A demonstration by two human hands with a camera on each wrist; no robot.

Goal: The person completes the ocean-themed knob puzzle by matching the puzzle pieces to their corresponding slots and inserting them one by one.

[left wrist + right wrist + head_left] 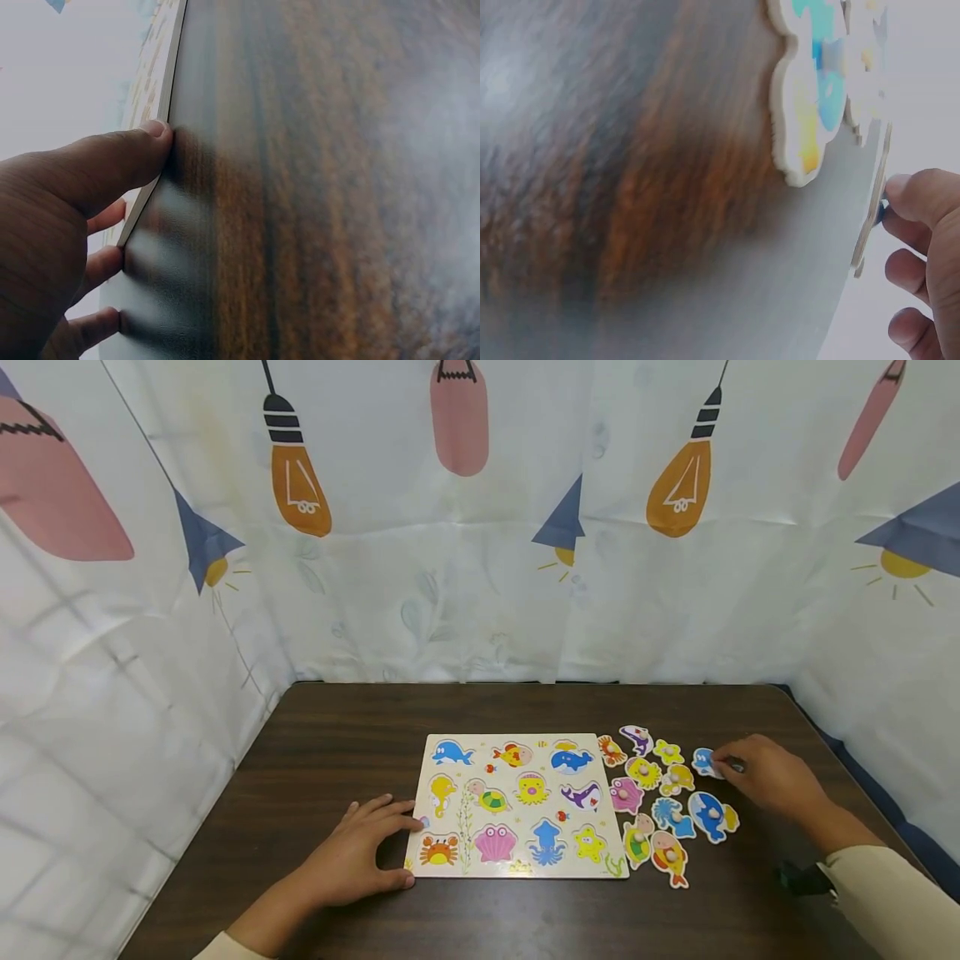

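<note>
Pale cloth printed with lamps and bulbs hangs beyond the dark wooden table, ahead of both my hands. At the fingertips of my right hand is the small blue piece, pinched between thumb and finger, apparently by its knob, which would make an easy hold; whether it is off the table I cannot tell. Just nearer to me than those fingertips lies the blue whale piece, and left of that hand other loose pieces, among them the yellow star piece and the pink shell piece, crowd close beside the board, probably to keep them within short reach. Farther left the board lies flat, its pictures facing up. At its other end my left hand is spread wide, fingers at the left edge and thumb by the near corner, seemingly to stop it sliding.
</note>
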